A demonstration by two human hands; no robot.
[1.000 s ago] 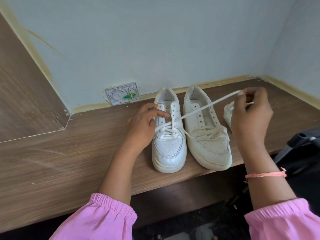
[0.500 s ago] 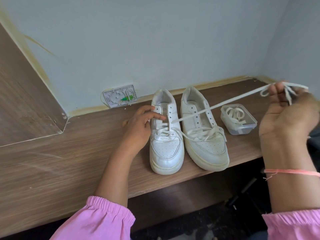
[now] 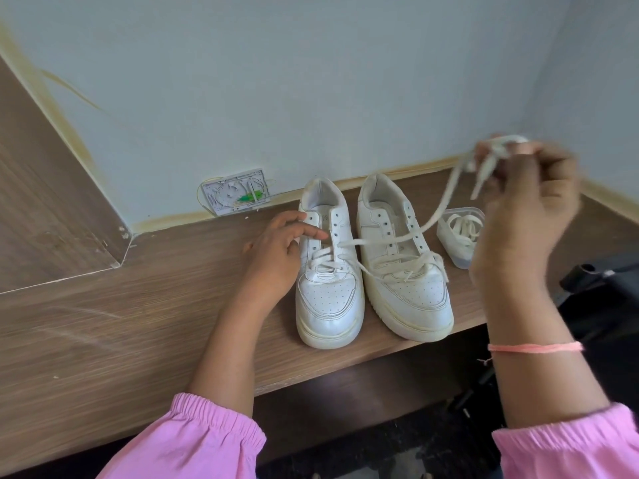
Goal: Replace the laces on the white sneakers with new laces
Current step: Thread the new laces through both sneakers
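Note:
Two white sneakers stand side by side on the wooden desk (image 3: 138,326), toes toward me. The left sneaker (image 3: 328,271) has lace only through its lower eyelets. My left hand (image 3: 280,250) grips its side, thumb lying across the tongue. A white lace (image 3: 439,212) runs from that shoe up and to the right, slack and curved, into my right hand (image 3: 525,209), which pinches its bunched end above the desk. The right sneaker (image 3: 404,257) has loose lace lying across its lower eyelets. A clear plastic box (image 3: 460,236) with coiled laces sits right of the shoes, partly behind my right hand.
A white wall plate (image 3: 237,191) with green wiring leans at the back of the desk against the pale wall. A wooden side panel (image 3: 45,188) closes the left side. A black chair part (image 3: 601,271) sits off the desk's right edge.
My right hand has drawn back toward the shoes, and the lace it holds has gone from taut to slack. My left hand stays on the left sneaker.

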